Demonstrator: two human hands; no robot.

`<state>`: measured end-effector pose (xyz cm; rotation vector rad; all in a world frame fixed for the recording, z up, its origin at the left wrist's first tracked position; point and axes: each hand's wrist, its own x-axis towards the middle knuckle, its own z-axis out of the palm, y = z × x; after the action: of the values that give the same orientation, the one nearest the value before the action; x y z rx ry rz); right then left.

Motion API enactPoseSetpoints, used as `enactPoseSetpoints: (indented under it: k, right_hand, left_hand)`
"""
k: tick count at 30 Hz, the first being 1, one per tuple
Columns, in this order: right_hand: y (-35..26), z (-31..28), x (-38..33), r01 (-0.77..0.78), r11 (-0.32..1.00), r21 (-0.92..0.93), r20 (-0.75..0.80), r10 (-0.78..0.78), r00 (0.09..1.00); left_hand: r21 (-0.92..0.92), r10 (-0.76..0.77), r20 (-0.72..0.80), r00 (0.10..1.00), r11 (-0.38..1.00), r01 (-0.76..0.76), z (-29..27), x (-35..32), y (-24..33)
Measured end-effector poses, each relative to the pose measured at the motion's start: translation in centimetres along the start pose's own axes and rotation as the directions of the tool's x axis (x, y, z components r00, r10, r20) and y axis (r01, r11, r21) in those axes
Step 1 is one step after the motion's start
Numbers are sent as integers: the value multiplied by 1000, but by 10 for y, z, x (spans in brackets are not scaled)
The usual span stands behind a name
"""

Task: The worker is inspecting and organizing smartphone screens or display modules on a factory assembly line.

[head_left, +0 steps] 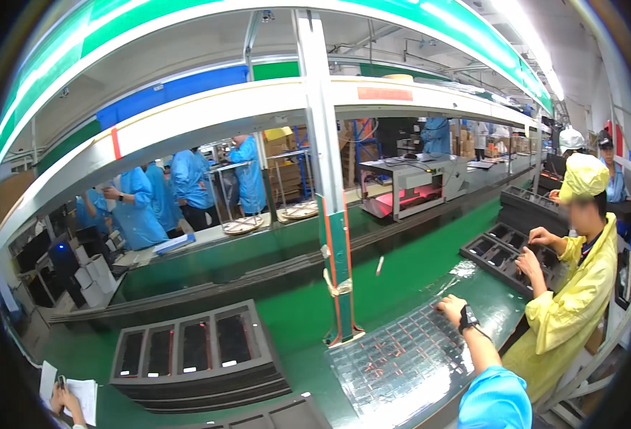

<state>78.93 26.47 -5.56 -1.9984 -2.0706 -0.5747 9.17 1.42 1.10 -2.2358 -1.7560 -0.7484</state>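
Reaching: right hand (pixel 450 306), fingers bent at far right corner of clear compartmented tray (pixel 430 366); grip, I'm not telling. Tray lying on green bench (pixel 503 314), holding reddish strips (pixel 378 371); I'm judging level, gentle handling best.

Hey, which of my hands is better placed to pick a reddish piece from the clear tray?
Probably your right hand: it's at the far right corner of the clear tray, where the small reddish pieces lie. I can't make out your left hand.
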Motion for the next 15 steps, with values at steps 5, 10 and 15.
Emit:
enactPoseSetpoints:
  k: [5,10,15]
  right_hand:
    - [13,-5,-6,134,987,84,-68,-129,989]
    - [35,21,-13,152,987,-49,-80,-156,985]
    - [44,54,-10,104,992,-68,-71,-109,992]
  left_hand:
    - [-7,-31,-17,999,1000,31,8,0,-1]
    - [-6,-32,-18,999,999,32,14,-1,-3]
    - [-18,-36,-31,999,999,36,17,-3,-10]
